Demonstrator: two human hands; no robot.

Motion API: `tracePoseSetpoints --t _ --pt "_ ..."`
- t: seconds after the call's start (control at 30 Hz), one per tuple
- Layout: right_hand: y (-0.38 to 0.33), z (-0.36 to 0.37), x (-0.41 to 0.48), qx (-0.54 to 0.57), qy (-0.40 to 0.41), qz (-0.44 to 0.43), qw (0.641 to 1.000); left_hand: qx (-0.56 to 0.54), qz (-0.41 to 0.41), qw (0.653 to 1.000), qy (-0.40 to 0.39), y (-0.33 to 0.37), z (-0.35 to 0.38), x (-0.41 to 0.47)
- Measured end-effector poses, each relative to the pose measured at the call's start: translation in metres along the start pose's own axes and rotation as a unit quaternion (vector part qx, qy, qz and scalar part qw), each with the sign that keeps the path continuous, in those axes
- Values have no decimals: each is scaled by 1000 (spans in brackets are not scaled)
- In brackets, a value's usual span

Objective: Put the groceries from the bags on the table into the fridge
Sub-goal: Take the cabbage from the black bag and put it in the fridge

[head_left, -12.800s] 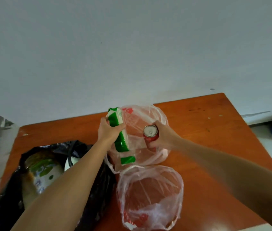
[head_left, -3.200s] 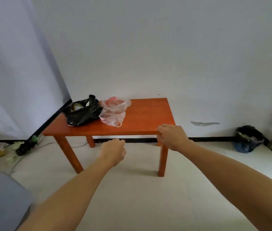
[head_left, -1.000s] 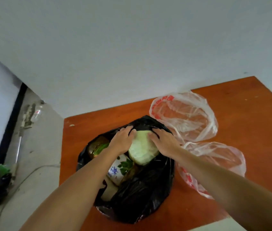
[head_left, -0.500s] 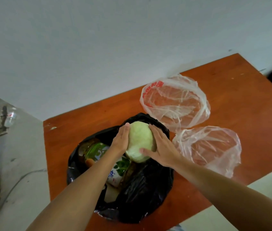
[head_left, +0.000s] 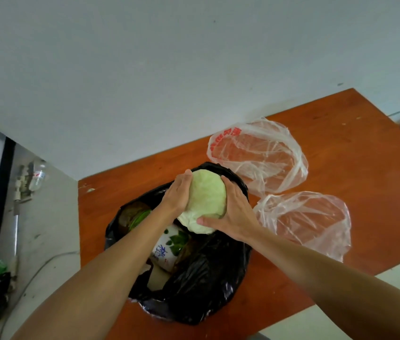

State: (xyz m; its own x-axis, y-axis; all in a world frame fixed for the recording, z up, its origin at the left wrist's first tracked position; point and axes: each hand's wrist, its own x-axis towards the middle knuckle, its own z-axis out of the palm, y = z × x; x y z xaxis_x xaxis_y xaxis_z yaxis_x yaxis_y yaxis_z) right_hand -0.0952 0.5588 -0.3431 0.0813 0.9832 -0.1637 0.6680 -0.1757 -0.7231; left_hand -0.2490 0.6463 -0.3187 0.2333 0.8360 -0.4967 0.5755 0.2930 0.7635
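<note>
Both hands, the left hand (head_left: 178,192) and right hand (head_left: 234,212), are cupped around a pale cabbage (head_left: 205,198) just above the open black bag (head_left: 201,278); the lift-out seems underway, and next comes carrying it to the fridge, with two clear bags (head_left: 257,153) lying beyond.

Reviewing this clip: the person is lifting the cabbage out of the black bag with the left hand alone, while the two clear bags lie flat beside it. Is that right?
Not quite. The head view shows both hands on the cabbage: the left hand cups one side and the right hand the other. The rest holds: it is above the black bag, and the two clear bags lie flat beside it.
</note>
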Motion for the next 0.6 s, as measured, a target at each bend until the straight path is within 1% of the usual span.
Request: tracePoseSetpoints --t 0.13,0.27,0.37,0.47,0.53,0.6 --pt "-38 -16 6 74 51 -21 996 19 64 997 36 19 -41 -16" --pt "-85 -27 2 205 85 -1 975 2 127 986 108 39 -81 -36" --pt "-120 -27 -2 313 121 15 942 11 191 972 135 48 -106 -59" --pt "-152 -30 -9 430 128 58 892 19 248 958 142 48 -123 -81" --pt "-164 -33 -20 497 113 93 855 8 270 954 128 49 -127 -94" --pt "-168 -35 -35 526 101 121 836 20 289 953 89 48 -126 -107"
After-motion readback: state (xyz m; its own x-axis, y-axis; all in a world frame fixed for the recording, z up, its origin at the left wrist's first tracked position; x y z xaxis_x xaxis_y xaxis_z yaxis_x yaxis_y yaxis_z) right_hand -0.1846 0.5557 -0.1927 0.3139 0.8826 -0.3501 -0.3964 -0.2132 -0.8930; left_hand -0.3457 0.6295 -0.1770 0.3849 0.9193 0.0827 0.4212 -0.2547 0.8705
